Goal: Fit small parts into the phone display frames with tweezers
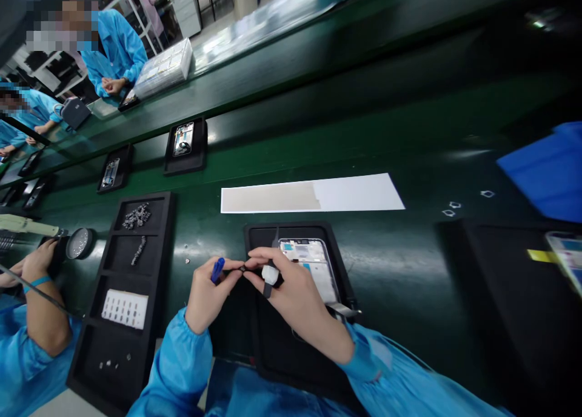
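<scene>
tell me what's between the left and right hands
A small dark part, pinched between the left hand and right hand, shows in the head view.

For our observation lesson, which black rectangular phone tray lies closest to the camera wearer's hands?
The tray beneath the right hand; the other phone trays lie farther away.

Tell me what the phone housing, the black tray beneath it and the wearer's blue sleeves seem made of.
Phone housing: rim probably metal, smooth, as its edge looks pale and bright.
Black tray: matte, perhaps foam or plastic; its surface shows little shine, so the look leaves it open.
Blue sleeves: likely thin synthetic cloth, with a slight sheen along soft creases.
</scene>
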### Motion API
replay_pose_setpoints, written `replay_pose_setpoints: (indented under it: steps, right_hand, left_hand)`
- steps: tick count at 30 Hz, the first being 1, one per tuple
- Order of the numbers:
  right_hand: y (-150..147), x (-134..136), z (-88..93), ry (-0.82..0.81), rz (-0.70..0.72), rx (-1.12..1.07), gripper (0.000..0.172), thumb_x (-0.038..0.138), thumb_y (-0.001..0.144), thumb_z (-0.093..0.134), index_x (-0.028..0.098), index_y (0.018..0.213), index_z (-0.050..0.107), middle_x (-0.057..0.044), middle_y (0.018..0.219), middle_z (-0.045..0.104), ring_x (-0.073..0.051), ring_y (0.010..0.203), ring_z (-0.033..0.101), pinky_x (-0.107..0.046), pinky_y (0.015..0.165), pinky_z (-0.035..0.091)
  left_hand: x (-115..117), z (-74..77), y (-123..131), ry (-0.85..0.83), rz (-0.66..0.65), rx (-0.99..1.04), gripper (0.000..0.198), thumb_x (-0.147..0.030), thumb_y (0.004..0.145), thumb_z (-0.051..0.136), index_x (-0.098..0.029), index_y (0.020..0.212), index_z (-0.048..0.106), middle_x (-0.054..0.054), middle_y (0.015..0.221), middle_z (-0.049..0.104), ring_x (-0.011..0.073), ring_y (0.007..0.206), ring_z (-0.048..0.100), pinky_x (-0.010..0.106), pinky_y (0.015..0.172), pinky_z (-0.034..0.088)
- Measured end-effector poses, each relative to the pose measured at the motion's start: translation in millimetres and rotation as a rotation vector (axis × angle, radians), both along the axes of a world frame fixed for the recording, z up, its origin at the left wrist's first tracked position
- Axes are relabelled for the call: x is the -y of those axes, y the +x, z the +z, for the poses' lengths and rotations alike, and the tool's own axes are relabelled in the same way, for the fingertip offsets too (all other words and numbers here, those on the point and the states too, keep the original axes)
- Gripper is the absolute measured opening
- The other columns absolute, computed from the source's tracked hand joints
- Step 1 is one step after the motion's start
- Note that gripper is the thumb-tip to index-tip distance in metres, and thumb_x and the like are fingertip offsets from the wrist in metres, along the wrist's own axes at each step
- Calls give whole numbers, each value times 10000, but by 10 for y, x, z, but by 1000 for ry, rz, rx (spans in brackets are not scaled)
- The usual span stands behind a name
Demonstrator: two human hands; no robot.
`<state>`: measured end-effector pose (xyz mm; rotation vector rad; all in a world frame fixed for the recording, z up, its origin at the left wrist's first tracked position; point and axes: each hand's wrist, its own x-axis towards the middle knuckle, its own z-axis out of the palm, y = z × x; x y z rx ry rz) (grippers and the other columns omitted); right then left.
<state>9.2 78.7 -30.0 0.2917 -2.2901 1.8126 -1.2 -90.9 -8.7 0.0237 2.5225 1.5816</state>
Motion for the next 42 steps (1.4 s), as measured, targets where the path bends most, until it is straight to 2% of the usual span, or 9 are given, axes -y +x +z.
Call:
replay_pose_setpoints:
  steps: [6,17,21,25,28,32,35,39,42]
  right_hand:
    - [-8,16,-40,-40,-21,45,150,259,890,594,233,1036,577,-34,874,718,-211,800,716,-314,698,584]
    - [2,2,2,-52,-69,7,134,235,890,580,235,1023,593,-29,849,715,-195,762,705,-293,686,569]
    - [-35,-51,33,-118,-79,105,148,251,848,601,226,993,587,-28,814,701,-193,741,691,-292,675,559]
    - [-64,-113,60,-204,-24,205,186,296,825,626,220,986,573,-23,771,691,-190,714,685,-287,655,563]
    - [-69,-148,66,-225,14,257,216,318,815,635,218,993,562,-28,766,690,-199,724,690,-292,634,567]
    - [-65,-168,56,-242,31,294,235,335,806,642,220,992,557,-34,770,692,-206,741,694,-301,639,573]
    - [-56,-163,57,-259,33,305,230,311,795,623,222,997,558,-27,769,692,-195,721,689,-291,625,569]
    - [-39,-146,81,-256,33,304,229,280,782,613,228,1002,572,-18,769,692,-189,727,689,-277,617,566]
    - [-20,-130,104,-252,34,290,229,264,777,614,229,1000,579,-15,767,695,-188,725,690,-268,610,562]
  left_hand:
    - [-59,21,52,-158,-33,-301,164,-228,880,636,-234,957,781,47,899,724,163,820,682,256,739,548]
    - [-51,-25,15,-265,-60,-356,171,-193,897,592,-222,967,746,48,929,726,169,856,697,257,773,541]
    - [155,-90,-136,-468,-14,-295,180,-199,899,593,-228,984,749,43,932,720,178,853,690,272,786,523]
    - [316,-162,-231,-741,-34,-239,222,-192,897,601,-269,1047,745,23,905,692,171,805,673,253,713,504]
    - [372,-189,-249,-832,0,-235,278,-198,882,627,-271,1135,715,31,971,680,172,806,670,252,683,500]
    - [402,-118,-217,-722,96,-320,315,-247,851,673,-245,1164,698,58,1065,656,183,856,666,269,720,519]
    - [329,4,-105,-454,209,-481,251,-381,919,583,-219,1029,739,61,982,635,167,826,645,268,700,519]
    - [79,88,143,-70,352,-675,700,-551,1008,204,-215,596,660,51,718,573,161,677,575,287,586,480]
    - [-90,37,288,-53,317,-716,823,-683,942,66,-230,476,571,48,562,504,167,553,505,319,553,456]
